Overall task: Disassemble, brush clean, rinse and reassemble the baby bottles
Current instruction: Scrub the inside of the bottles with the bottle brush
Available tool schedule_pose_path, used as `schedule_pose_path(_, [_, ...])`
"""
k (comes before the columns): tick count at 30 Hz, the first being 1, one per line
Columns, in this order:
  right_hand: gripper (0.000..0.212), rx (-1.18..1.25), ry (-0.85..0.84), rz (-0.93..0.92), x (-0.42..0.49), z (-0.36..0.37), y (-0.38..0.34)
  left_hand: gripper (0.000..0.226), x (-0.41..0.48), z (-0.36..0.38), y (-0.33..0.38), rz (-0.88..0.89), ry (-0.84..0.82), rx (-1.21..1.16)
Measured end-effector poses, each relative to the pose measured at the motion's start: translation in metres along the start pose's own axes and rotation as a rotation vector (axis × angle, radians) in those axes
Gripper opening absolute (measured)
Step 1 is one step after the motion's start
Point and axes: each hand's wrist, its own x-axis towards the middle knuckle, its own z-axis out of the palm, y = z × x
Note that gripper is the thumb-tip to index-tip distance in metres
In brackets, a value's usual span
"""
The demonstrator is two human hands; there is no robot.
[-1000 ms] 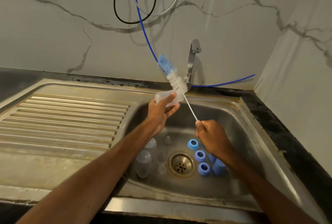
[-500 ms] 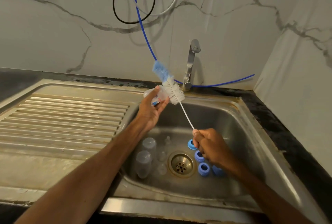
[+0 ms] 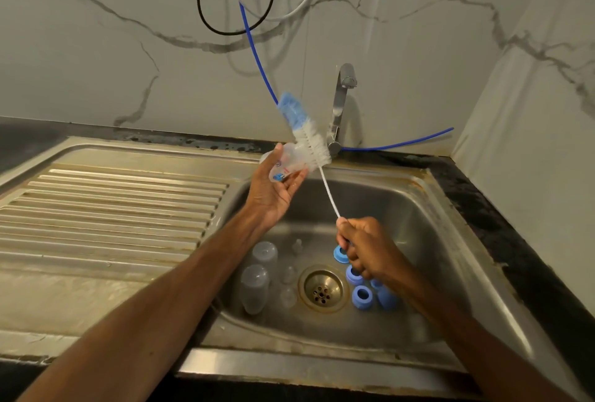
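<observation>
Left hand (image 3: pixel 273 198) clasps the bottle (image 3: pixel 285 163) beside the tap (image 3: pixel 342 102); right hand (image 3: pixel 365 248), clenching the brush (image 3: pixel 310 144), has pushed it back across (still scrubbing).

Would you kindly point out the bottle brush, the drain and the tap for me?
bottle brush (image 3: pixel 312 148): head view, on the white bristles beside the held bottle.
drain (image 3: pixel 323 292): head view, on the middle of the strainer in the sink floor.
tap (image 3: pixel 340 102): head view, on the upright metal spout.
</observation>
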Motion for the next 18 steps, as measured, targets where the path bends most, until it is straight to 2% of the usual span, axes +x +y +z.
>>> schedule_pose_path(3, [0.046, 0.027, -0.059, 0.055, -0.007, 0.001, 0.006, 0.056, 0.001, -0.006, 0.011, 0.009, 0.002, -0.09])
schedule_pose_path(6, [0.046, 0.05, -0.008, 0.041, 0.002, -0.003, -0.004, 0.054, -0.002, 0.001, 0.003, -0.026, -0.021, -0.051])
schedule_pose_path(12, [0.046, 0.019, -0.037, 0.012, -0.006, 0.003, 0.009, 0.064, 0.005, -0.007, 0.008, 0.041, 0.087, -0.072])
schedule_pose_path(16, [0.047, 0.002, 0.054, -0.018, 0.011, -0.002, 0.002, 0.062, -0.003, 0.001, -0.008, -0.009, -0.008, 0.067])
schedule_pose_path(18, [0.047, -0.029, 0.081, -0.027, 0.018, -0.009, 0.004, 0.051, -0.001, 0.003, -0.012, -0.008, 0.0, 0.192])
